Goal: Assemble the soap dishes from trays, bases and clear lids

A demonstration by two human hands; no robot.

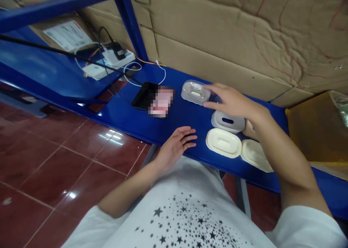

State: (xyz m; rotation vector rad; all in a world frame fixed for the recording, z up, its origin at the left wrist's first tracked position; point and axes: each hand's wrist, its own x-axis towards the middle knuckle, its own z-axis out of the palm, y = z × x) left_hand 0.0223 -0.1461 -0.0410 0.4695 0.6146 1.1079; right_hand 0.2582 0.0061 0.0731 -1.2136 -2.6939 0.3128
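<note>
My right hand (pixel 231 100) reaches over the back of the blue bench, thumb and fingers apart, at the right end of a clear plastic box (pixel 190 94) with a round label and a pale strip on top. Whether the fingertips touch the box I cannot tell. Partly under this hand lies a translucent lid-like piece (pixel 221 122) with a dark oval slot. In front of it are a cream oval lid (pixel 223 143) and a second cream lid (pixel 255 154), partly hidden by my right forearm. My left hand (pixel 178 144) hovers near the front edge, fingers spread, holding nothing.
A black holder (pixel 144 95) bears a blurred-out pink item (pixel 162 102) on the bench (pixel 122 117). Further left are a white power strip (pixel 100 68), cables and a blue metal frame (pixel 130 23). Cardboard (pixel 217 30) lines the back; a brown carton (pixel 318 128) stands right.
</note>
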